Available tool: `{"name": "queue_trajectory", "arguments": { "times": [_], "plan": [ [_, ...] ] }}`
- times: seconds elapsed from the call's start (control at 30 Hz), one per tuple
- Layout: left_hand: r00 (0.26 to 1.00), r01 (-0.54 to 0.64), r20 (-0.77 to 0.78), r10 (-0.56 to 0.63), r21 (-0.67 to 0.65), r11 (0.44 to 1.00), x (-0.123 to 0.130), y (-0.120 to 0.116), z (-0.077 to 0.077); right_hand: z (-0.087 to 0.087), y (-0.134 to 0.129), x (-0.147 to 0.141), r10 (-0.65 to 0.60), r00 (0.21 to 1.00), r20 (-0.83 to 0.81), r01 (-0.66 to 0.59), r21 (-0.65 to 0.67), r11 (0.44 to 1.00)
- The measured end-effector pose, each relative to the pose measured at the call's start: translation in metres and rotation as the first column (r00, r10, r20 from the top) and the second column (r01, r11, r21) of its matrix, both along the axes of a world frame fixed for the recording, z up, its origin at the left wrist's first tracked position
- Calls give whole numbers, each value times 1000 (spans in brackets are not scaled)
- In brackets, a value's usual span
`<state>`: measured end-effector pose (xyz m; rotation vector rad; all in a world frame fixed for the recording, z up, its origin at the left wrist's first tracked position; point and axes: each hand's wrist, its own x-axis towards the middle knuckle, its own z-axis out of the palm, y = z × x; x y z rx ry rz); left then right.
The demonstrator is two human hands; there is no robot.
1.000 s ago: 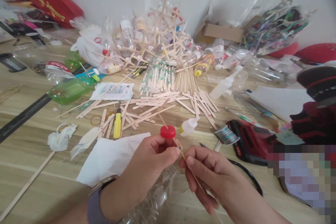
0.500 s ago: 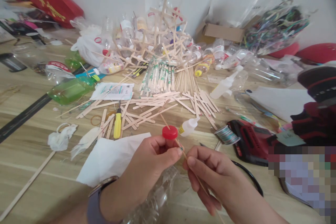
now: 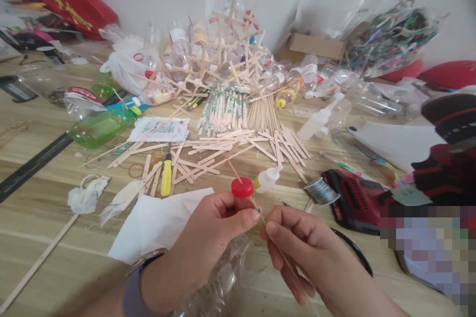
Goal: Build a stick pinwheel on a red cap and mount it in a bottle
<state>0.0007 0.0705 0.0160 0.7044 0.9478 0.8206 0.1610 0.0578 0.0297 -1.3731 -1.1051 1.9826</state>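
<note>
My left hand, wearing a watch, is closed just below a red bottle cap, its thumb and forefinger pressed together. A thin wooden skewer runs on a slant past the left thumb, and a stick of the same line shows above the cap, seemingly through it. My right hand pinches the skewer between thumb and fingers. A small blue-green bit sits on the skewer at the left thumb. Below the hands is a clear plastic bottle; whether it joins the cap is hidden.
Ahead lie loose craft sticks, a yellow screwdriver and a small glue bottle. White paper is beside my left hand. A spool and a red-black power tool stand right. Plastic bottles pile up against the wall.
The red cap has shifted very slightly to the right. Both hands keep nearly the same place and grip.
</note>
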Motion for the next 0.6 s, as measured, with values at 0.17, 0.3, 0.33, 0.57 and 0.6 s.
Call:
{"name": "queue_trajectory", "arguments": {
  "times": [0.17,0.3,0.33,0.57,0.6],
  "plan": [
    [1000,19,0,-19,-6,1000,0,0,0,-1,0,0,-2,1000,-3,2,-1,1000],
    [1000,18,24,-18,2,1000,0,0,0,0,-1,0,-1,1000,-10,1,-2,1000],
    [999,16,30,-16,4,1000,0,0,0,0,-1,0,-3,1000,-13,3,-4,1000],
    [998,23,54,-23,14,1000,0,-2,-1,0,0,0,-11,1000,-29,11,-8,1000],
    [998,27,54,-28,15,1000,0,-2,-1,0,0,0,-12,999,-33,12,-10,1000]
  ]
}}
